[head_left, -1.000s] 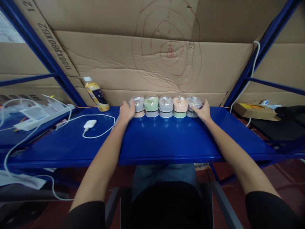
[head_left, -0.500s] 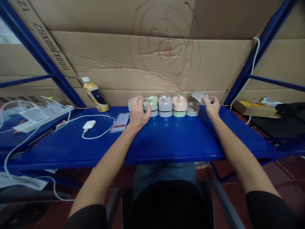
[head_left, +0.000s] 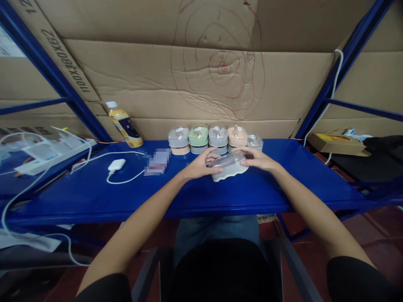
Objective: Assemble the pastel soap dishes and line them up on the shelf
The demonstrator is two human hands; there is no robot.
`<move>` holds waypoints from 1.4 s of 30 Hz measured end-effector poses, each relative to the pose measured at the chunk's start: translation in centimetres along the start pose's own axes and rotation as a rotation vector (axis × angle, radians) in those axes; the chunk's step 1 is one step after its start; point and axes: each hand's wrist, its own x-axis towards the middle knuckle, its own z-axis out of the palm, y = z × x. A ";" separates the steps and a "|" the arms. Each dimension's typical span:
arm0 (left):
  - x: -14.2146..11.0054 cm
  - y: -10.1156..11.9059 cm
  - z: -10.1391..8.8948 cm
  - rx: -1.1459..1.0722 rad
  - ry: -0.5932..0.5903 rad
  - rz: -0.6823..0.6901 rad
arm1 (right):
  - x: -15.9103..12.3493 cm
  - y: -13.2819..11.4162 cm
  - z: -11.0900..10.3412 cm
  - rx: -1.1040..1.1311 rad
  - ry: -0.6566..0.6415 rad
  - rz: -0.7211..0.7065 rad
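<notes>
A clear plastic container (head_left: 231, 161) with a wavy whitish edge is tilted above the front of the table. My right hand (head_left: 258, 160) grips its right end between thumb and fingers. At its left end, my left hand (head_left: 201, 164) has thumb and fingers closed around the side. Behind them stands a row of small lidded boxes in stacks: grey over peach (head_left: 179, 137), green over grey (head_left: 198, 136), grey (head_left: 218, 135) and peach (head_left: 237, 136). A single low grey box (head_left: 256, 142) ends the row, partly hidden by my right hand.
On the blue table (head_left: 189, 193), a phone (head_left: 157, 162) and a white charger (head_left: 116, 164) with its cable lie to the left. A yellow drink bottle (head_left: 125, 126) leans at the back. Blue posts flank both sides, with a cardboard wall (head_left: 141, 75) behind.
My right hand has brought the clear container from the right of the row leftward and nearer to me. My left hand has left the leftmost stack and moved right onto the container.
</notes>
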 end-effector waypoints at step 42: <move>-2.3 0.3 -5.8 0.783 0.142 -0.091 | -2.6 1.5 -5.2 -0.453 0.053 0.184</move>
